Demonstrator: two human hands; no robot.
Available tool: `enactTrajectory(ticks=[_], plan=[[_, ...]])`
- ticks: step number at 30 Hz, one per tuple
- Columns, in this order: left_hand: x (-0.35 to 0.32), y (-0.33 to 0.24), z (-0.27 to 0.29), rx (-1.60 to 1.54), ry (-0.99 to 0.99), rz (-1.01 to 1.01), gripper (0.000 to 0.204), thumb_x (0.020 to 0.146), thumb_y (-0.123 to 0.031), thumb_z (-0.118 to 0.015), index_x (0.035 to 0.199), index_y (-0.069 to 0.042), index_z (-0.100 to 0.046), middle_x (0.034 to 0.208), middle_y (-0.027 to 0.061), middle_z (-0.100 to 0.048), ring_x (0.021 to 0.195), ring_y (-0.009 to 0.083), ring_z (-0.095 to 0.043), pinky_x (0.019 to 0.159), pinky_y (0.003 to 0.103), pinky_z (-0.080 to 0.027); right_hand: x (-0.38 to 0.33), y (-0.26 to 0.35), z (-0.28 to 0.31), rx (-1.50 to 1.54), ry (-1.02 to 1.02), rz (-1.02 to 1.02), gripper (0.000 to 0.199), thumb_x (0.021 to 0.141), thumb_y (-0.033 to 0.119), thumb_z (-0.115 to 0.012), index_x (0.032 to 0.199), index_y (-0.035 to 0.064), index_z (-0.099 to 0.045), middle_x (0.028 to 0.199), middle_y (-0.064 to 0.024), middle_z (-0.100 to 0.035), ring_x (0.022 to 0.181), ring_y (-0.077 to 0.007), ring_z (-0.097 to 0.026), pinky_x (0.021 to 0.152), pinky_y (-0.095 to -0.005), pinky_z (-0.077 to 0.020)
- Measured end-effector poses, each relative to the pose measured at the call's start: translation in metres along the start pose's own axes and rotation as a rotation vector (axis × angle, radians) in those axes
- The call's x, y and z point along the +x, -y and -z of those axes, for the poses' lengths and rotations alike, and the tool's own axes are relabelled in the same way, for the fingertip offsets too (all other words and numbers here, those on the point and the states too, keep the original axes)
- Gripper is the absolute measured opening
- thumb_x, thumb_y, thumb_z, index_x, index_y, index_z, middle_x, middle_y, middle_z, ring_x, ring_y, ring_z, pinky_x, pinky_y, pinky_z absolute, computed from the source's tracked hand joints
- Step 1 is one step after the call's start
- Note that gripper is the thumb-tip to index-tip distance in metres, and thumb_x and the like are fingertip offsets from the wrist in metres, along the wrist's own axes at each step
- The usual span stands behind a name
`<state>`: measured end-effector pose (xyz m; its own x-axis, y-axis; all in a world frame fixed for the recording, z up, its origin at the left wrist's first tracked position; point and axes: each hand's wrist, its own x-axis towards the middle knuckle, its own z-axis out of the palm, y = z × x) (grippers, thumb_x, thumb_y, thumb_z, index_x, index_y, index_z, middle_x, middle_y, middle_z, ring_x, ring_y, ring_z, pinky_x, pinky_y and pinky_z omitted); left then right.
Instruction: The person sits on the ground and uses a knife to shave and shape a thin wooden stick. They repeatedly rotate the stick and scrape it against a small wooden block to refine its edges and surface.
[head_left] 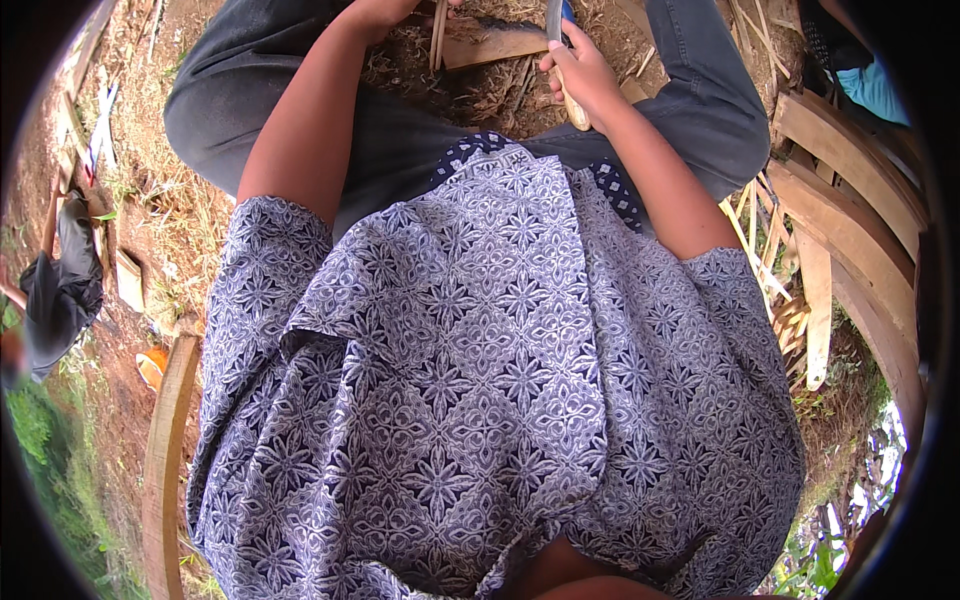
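Observation:
My right hand (pixel 585 75) is closed around the pale wooden handle (pixel 574 108) of a knife, and the thumb lies along it. The grey knife blade (pixel 554 22) points away from me and runs out of view at the top edge. Something blue (pixel 568 12) shows beside the blade. At the top edge my left hand (pixel 385 10) is partly cut off. A thin wooden strip (pixel 438 38) hangs down at its fingers, which appear closed on it. Between my legs a flat piece of wood (pixel 495 46) lies on the ground, just beyond the strip.
Shavings and straw cover the brown ground (pixel 440 95) between my legs. Curved timber planks (pixel 845 205) and thin split sticks (pixel 765 245) are piled at the right. On the left are a curved beam (pixel 170 450), an orange object (pixel 152 366) and another person in dark clothing (pixel 65 280).

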<state>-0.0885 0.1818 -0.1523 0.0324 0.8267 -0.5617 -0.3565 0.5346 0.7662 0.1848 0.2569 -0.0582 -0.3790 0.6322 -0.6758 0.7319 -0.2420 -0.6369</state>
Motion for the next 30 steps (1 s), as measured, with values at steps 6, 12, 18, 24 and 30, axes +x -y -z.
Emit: enactTrajectory(ticks=[6, 12, 18, 24, 30], plan=[[0.018, 0.03, 0.014, 0.429, 0.137, -0.126, 0.028, 0.102, -0.027, -0.054, 0.098, -0.008, -0.074, 0.081, 0.0019, -0.073, 0.072, 0.0168, -0.069, 0.061, 0.033, -0.054, 0.0, 0.005, -0.005, 0.072, 0.025, 0.022, 0.057, 0.102, 0.018, -0.05, 0.154, 0.0061, -0.027, 0.105, -0.0115, -0.066, 0.068, -0.0118, -0.057, 0.06, -0.0281, -0.0514], [0.013, 0.039, -0.006, 0.825, 0.398, 0.131, 0.028, 0.1, -0.027, -0.055, 0.105, -0.008, -0.073, 0.086, 0.0038, -0.075, 0.068, 0.0153, -0.068, 0.064, 0.033, -0.058, 0.014, 0.028, -0.011, -0.213, -0.073, -0.047, 0.039, 0.102, 0.02, -0.049, 0.137, 0.0043, -0.047, 0.087, -0.009, -0.066, 0.062, -0.0153, -0.06, 0.054, -0.0305, -0.0512], [0.008, 0.027, -0.01, 0.905, 0.412, 0.147, 0.026, 0.097, -0.026, -0.058, 0.104, -0.009, -0.076, 0.085, 0.0026, -0.075, 0.072, 0.0157, -0.069, 0.064, 0.033, -0.058, 0.029, 0.003, -0.011, -0.257, 0.106, -0.084, 0.042, 0.105, 0.021, -0.045, 0.146, 0.0147, -0.035, 0.088, -0.006, -0.058, 0.071, -0.0122, -0.056, 0.06, -0.0281, -0.051], [0.012, 0.044, -0.003, 0.98, 0.398, 0.13, 0.024, 0.094, -0.026, -0.061, 0.102, -0.009, -0.076, 0.083, 0.0021, -0.075, 0.072, 0.015, -0.068, 0.061, 0.034, -0.057, 0.031, -0.003, -0.02, -0.115, 0.15, -0.182, 0.038, 0.106, 0.031, -0.046, 0.138, 0.0111, -0.041, 0.086, -0.0034, -0.054, 0.069, -0.0101, -0.054, 0.057, -0.0264, -0.049], [0.012, 0.04, -0.004, 0.893, 0.425, 0.197, 0.023, 0.092, -0.023, -0.06, 0.101, -0.01, -0.076, 0.085, 0.0011, -0.075, 0.074, 0.0155, -0.068, 0.064, 0.034, -0.057, 0.028, -0.007, -0.021, -0.141, 0.177, -0.19, 0.041, 0.106, 0.037, -0.049, 0.135, 0.0091, -0.043, 0.086, -0.0021, -0.054, 0.066, -0.0085, -0.051, 0.055, -0.0257, -0.0469]])
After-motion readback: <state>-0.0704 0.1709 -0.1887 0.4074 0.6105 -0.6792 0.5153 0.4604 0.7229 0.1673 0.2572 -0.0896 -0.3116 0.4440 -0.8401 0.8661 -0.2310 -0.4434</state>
